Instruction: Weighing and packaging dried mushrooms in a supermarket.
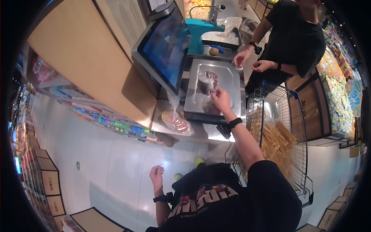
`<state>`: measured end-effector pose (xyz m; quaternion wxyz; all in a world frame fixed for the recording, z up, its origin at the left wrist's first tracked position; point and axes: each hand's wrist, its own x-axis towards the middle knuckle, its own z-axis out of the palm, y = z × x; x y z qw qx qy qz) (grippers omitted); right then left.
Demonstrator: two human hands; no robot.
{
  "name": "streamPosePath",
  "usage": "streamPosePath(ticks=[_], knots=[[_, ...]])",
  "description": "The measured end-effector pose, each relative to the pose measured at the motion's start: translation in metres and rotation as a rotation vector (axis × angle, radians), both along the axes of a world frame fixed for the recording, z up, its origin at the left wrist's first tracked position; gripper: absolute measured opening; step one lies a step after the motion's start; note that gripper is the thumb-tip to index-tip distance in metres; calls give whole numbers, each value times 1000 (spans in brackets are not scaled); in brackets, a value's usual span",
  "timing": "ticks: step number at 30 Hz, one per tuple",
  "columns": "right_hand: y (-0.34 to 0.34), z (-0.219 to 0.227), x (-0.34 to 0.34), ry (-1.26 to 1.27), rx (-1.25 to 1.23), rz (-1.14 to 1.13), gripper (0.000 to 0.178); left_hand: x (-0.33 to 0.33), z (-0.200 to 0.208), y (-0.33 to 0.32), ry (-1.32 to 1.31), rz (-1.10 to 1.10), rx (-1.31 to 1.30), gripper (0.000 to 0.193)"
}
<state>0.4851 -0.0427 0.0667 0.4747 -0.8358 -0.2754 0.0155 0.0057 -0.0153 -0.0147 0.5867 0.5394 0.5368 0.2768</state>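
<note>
A clear plastic bag (209, 82) with dark reddish pieces in it lies on the steel weighing plate (224, 69) of a scale. My right hand (220, 98) pinches the near end of this bag, the arm reaching over from the right. What the pieces are is too small to tell. Low on the left, away from the counter, my left hand (156, 176) hangs over the floor with its fingers curled in and nothing visible in them. Another knotted clear bag (176, 120) with pale and reddish contents rests on the counter, left of the plate.
The scale's screen (164, 46) tilts up left of the plate. Beyond stand a teal bag-sealing device (197, 34) and a small brown round item (213, 51). A wire shopping cart (303, 154) holds long yellowish pieces at my right. Another person (293, 42) stands behind it, hands near the counter.
</note>
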Motion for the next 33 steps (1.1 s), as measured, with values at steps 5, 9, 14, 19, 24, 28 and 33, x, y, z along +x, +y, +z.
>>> streamPosePath(ticks=[5,9,14,19,24,28,33], knots=[[-10,-4,-13,-11,2,35,17,-9,-5,-1,3,-1,-3,18],[-15,-4,-19,34,10,91,15,-8,-2,-1,-4,-3,8,16],[-20,-2,-22,26,11,115,14,-10,-7,1,8,-37,10,21],[-26,-4,-21,37,-14,126,14,-6,-5,1,15,-42,-3,21],[-30,-3,-23,73,-6,141,14,-4,-3,1,-10,-23,-4,17],[-31,-5,-22,67,-21,154,14,-2,-2,1,0,-27,2,17],[-33,-7,-24,84,-14,156,13,-1,-2,1,-2,-26,-5,17]])
